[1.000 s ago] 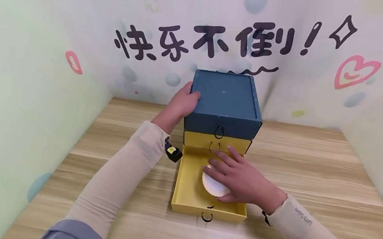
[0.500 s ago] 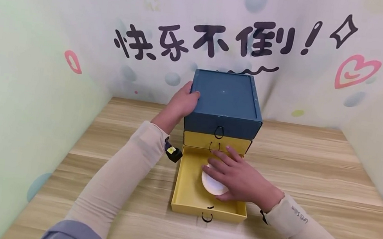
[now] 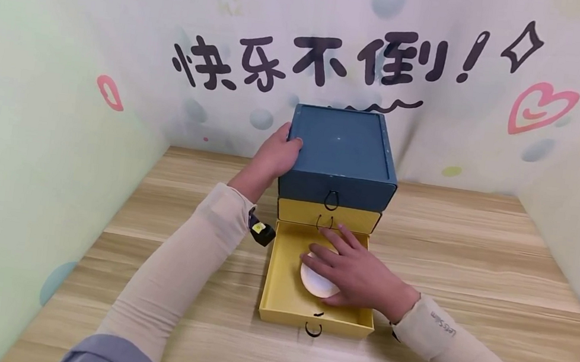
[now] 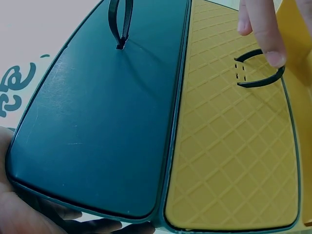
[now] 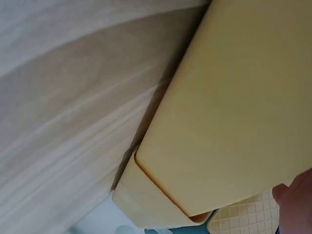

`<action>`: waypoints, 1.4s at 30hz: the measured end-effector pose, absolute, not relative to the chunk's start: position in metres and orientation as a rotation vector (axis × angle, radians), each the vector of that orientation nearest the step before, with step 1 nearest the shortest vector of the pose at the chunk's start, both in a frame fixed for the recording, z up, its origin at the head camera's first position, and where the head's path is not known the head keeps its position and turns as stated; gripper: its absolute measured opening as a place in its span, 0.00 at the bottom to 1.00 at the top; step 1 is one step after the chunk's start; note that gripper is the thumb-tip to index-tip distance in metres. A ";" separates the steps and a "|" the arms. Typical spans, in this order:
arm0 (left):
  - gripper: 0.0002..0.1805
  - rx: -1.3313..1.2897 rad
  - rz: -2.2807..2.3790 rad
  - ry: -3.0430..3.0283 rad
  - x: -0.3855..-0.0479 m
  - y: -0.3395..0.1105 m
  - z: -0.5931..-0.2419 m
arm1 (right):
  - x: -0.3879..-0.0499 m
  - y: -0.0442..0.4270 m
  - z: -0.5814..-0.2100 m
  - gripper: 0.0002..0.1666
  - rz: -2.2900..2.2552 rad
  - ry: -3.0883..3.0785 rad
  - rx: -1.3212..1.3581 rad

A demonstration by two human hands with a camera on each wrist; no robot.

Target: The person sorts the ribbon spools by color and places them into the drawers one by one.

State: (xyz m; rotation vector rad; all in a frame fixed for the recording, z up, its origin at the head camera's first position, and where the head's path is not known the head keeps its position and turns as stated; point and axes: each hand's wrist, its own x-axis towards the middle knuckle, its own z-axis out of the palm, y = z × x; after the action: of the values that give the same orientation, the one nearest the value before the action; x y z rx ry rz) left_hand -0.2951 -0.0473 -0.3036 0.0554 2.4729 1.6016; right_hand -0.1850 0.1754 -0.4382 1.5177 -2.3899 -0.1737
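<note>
A small storage chest with a blue top section [image 3: 340, 142] and yellow drawers below stands at the back of the table. My left hand [image 3: 277, 155] holds its left side, thumb over the top edge and fingers along the side wall. The bottom yellow drawer [image 3: 276, 299] is pulled out towards me. In it is a white round thing [image 3: 316, 282], partly covered; its kind cannot be told. My right hand [image 3: 360, 272] holds it from above, thumb at the near edge and fingers spread across it. The left wrist view shows one fingertip [image 4: 275, 58] by the middle drawer's black loop [image 4: 263, 83].
The middle yellow drawer [image 3: 299, 212] is pushed in. A black loop [image 3: 313, 330] hangs from the pulled-out drawer's front. Wood-grain table [image 3: 473, 273] surrounds the chest, and a printed cloth wall [image 3: 265, 23] rises behind it.
My right hand has shifted a little to the left, and the white round thing has moved slightly left with it. My left hand and the chest stay in place.
</note>
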 end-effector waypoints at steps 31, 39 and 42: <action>0.33 0.045 1.595 2.492 -0.295 -0.047 -0.304 | -0.184 0.172 -0.441 0.54 -0.295 -2.474 1.444; 0.33 0.038 1.601 2.490 -0.296 -0.047 -0.303 | -0.183 0.172 -0.440 0.53 -0.300 -2.498 1.442; 0.32 0.041 1.599 2.491 -0.295 -0.047 -0.304 | -0.183 0.172 -0.440 0.52 -0.306 -2.509 1.444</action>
State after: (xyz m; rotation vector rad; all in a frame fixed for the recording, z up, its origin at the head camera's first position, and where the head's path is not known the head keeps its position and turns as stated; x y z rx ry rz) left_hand -0.2952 -0.0470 -0.3036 0.0409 2.4906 1.5995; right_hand -0.1833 0.1719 -0.4397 1.4439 -2.5092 -0.3059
